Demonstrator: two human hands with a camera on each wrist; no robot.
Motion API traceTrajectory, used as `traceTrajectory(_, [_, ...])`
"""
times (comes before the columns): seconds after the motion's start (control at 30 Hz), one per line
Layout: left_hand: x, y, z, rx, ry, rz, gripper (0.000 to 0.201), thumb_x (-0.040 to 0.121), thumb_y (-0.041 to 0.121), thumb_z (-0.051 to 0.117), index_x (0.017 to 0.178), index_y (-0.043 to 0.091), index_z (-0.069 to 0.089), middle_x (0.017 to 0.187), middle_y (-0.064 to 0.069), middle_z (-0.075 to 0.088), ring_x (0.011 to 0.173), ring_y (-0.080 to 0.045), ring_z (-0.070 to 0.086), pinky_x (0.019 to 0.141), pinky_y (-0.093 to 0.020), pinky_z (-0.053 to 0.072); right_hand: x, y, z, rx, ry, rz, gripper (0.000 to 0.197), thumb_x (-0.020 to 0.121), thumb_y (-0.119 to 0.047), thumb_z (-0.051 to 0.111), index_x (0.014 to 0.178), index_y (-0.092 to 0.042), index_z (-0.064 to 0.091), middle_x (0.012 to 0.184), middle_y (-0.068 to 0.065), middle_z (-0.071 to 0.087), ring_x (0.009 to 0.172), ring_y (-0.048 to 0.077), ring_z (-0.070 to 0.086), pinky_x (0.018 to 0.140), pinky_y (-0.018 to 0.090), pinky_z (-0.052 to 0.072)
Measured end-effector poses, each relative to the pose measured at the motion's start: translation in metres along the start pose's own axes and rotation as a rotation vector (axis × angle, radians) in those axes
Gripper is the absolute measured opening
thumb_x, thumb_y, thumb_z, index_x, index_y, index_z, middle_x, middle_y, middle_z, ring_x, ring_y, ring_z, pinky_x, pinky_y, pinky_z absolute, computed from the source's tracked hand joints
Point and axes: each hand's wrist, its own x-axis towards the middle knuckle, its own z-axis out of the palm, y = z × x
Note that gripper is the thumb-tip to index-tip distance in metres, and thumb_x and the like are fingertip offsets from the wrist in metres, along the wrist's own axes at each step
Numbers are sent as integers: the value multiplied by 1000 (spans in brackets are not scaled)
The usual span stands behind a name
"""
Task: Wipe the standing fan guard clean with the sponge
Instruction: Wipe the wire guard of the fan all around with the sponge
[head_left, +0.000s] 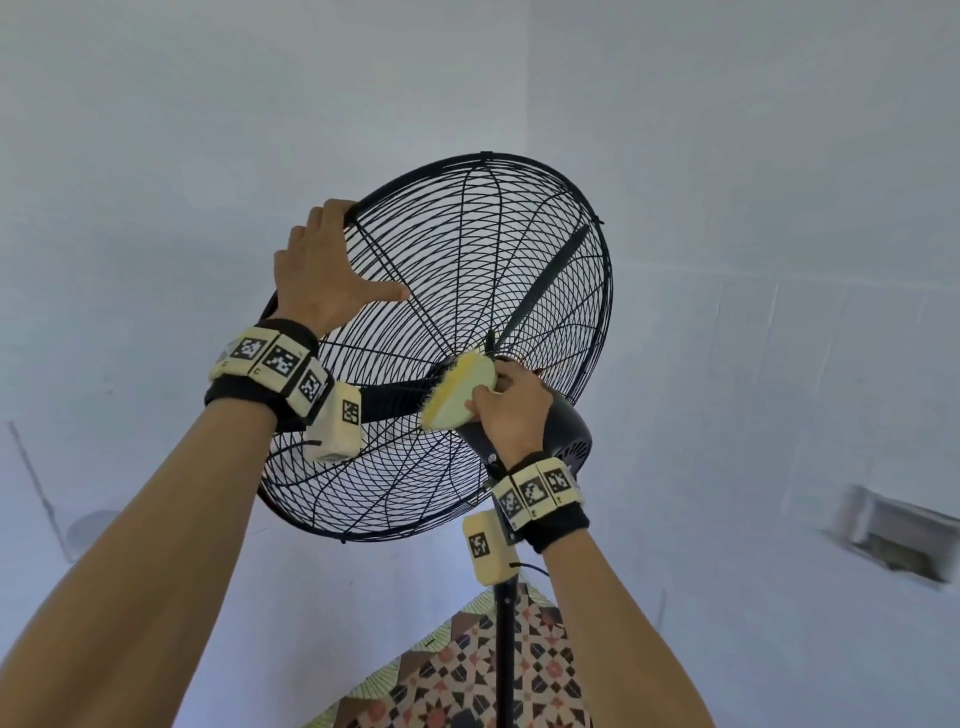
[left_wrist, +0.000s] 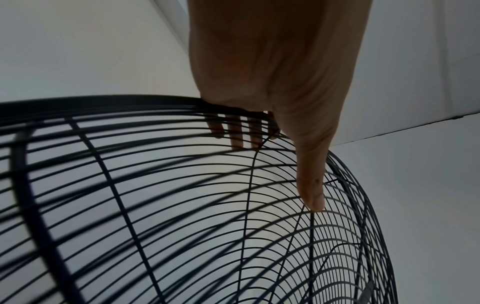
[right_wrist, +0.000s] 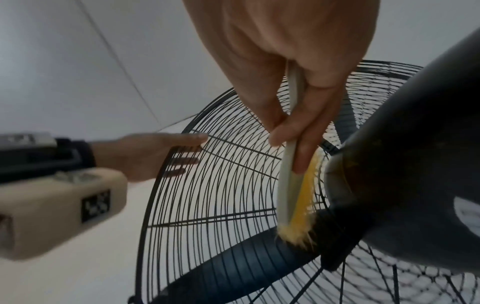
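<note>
The black wire fan guard (head_left: 467, 249) tilts upward in the head view, seen from its rear side. My left hand (head_left: 358, 254) grips the guard's rim at the upper left, fingers hooked over the edge and thumb lying along the wires; in the left wrist view that hand (left_wrist: 291, 131) sits on the rim (left_wrist: 103, 100). My right hand (head_left: 498, 395) pinches a yellow sponge (head_left: 460, 395) with a pale backing. The sponge (right_wrist: 288, 185) presses its yellow face against the guard wires beside the dark motor housing (right_wrist: 415, 144). A dark blade (right_wrist: 233, 267) shows behind the wires.
The fan's black pole (head_left: 504, 649) runs down to a patterned tiled floor (head_left: 457, 680). Pale walls surround the fan. A vent-like opening (head_left: 893, 540) sits low on the right wall, and a round grey object (head_left: 91, 530) on the left.
</note>
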Motion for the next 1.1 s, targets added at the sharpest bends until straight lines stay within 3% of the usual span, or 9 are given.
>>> traceTrajectory(0.1, [-2,-3,-2,5,-4,11,110,63,60,91,150,20,36,147,-4,47,134,-32,44,107,-55,38,-3,-3,-15,94,165,-8,44,85,-4,75,128,-8,68,102,3,71,78,1,61,84,1,43])
traceTrajectory(0.17, [-3,-1,-3,12,-17,30,112,63,62,90,151,22,35,147,-4,47,134,-32,45,106,-56,41,-7,-15,-23,192,285,-33,44,85,-8,79,128,-8,66,104,-2,65,82,1,54,74,-9,32])
traceTrajectory(0.27, [-4,0,-4,-6,-36,37,113,64,61,91,153,25,33,147,-4,48,133,-33,48,105,-55,43,-12,-40,-28,322,346,-138,24,88,-15,79,112,-11,77,95,-7,72,72,-12,61,69,-1,43])
traceTrajectory(0.43, [-9,-9,-9,-48,-52,24,114,62,59,92,153,29,31,145,-4,53,130,-29,53,105,-51,43,-13,-93,-21,395,261,-472,18,97,-22,72,113,-14,75,94,-19,72,85,-7,68,70,21,59])
traceTrajectory(0.57, [-16,-13,-7,-78,-29,-7,108,60,61,93,146,24,38,141,0,56,128,-26,55,100,-45,44,0,-151,-8,284,185,-732,23,103,-22,64,120,-9,73,92,-15,70,80,-11,65,70,22,59])
traceTrajectory(0.67, [-19,-17,-6,-76,-19,-4,105,62,64,90,144,25,39,141,1,56,128,-25,55,99,-44,44,14,-188,3,104,99,-910,21,105,-25,59,112,-11,74,83,-10,73,72,3,68,70,33,59])
traceTrajectory(0.8, [-21,-22,-7,-97,-19,-2,105,63,63,90,147,27,37,142,2,55,129,-24,54,99,-43,44,31,-214,8,-248,-93,-969,29,107,-35,50,104,-13,69,81,-1,71,77,26,65,79,38,54])
traceTrajectory(0.9, [-21,-20,-6,-103,-31,-2,107,63,64,89,148,27,36,144,2,53,130,-24,54,101,-43,45,41,-229,-6,-486,-193,-977,32,106,-34,50,96,-7,66,81,6,65,88,27,54,83,37,46])
traceTrajectory(1.1, [-18,-20,-4,-96,-25,-4,105,64,64,89,147,29,36,143,3,53,128,-25,54,99,-44,46,35,-218,-1,-314,-154,-981,33,107,-38,49,97,-13,68,78,2,69,76,23,60,86,37,47])
